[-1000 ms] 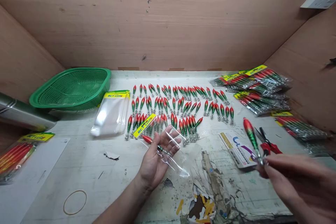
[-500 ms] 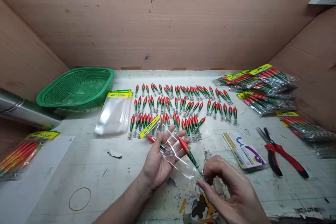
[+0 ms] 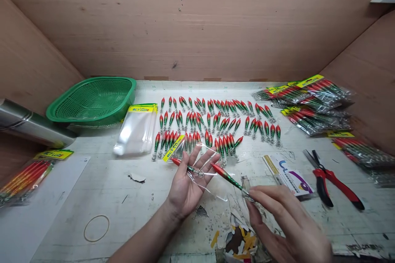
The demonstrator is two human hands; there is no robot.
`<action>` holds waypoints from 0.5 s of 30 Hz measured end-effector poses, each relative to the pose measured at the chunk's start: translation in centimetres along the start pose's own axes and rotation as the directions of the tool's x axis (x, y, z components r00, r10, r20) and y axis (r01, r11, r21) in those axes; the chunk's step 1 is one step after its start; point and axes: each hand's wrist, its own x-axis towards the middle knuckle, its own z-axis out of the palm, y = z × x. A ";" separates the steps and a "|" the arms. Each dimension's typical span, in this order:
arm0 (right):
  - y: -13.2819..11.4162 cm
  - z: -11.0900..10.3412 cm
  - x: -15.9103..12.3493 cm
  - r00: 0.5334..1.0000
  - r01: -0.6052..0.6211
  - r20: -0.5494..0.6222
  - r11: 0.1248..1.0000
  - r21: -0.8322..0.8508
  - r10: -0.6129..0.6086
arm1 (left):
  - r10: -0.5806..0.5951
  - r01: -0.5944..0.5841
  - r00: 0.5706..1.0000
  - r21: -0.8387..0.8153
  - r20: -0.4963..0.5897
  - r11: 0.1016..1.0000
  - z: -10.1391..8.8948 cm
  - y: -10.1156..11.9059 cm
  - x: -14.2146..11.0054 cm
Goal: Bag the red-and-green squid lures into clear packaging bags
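Note:
My left hand (image 3: 187, 187), palm up, holds a clear plastic bag (image 3: 212, 187) with a yellow header; the thumb presses on it. One red-and-green fishing lure (image 3: 189, 167) lies in or against that bag beneath the thumb; I cannot tell which. Between the thumb and fingers of my right hand (image 3: 277, 213), a second fishing lure (image 3: 227, 177) is gripped by its hook end, its red tip pointing left toward the bag's mouth. Beyond both hands, several rows of matching lures (image 3: 216, 121) lie on the white table.
A stack of clear bags (image 3: 135, 131) sits beside a green basket (image 3: 92, 115). Filled lure packs (image 3: 321, 121) pile up at right, near red-handled pliers (image 3: 327, 178) and a white card packet (image 3: 288, 174). At left are a rubber band (image 3: 96, 228), a metal cylinder (image 3: 37, 125) and a red lure pack (image 3: 27, 178).
My right hand has shifted right and turned, so the lure in it lies flatter. The left hand keeps hold of the bag. The whole view has moved slightly.

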 end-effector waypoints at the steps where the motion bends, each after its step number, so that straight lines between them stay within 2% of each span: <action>1: -0.2 0.5 0.5 0.999 0.034 -0.018 0.999 0.000 -0.034 | -0.005 0.005 1.000 0.004 0.013 1.000 0.0 -0.1 0.0; 3: -0.6 1.6 1.5 0.994 0.094 -0.060 0.995 -0.020 -0.095 | -0.024 0.023 0.999 0.017 0.039 1.000 0.0 -0.3 -0.1; 5: -1.0 2.6 2.3 0.989 0.100 -0.108 0.994 -0.043 -0.104 | -0.048 0.046 0.997 0.031 0.057 0.998 0.0 -0.6 -0.3; 10: -1.7 4.4 3.4 0.978 0.014 -0.208 1.000 -0.021 -0.018 | -0.069 0.064 0.991 0.047 0.117 0.997 0.0 -0.9 -0.5; 15: -0.9 5.2 3.2 0.976 0.047 -0.211 0.999 -0.014 -0.049 | -0.074 0.068 0.986 0.045 0.152 0.997 -0.1 -0.9 -0.5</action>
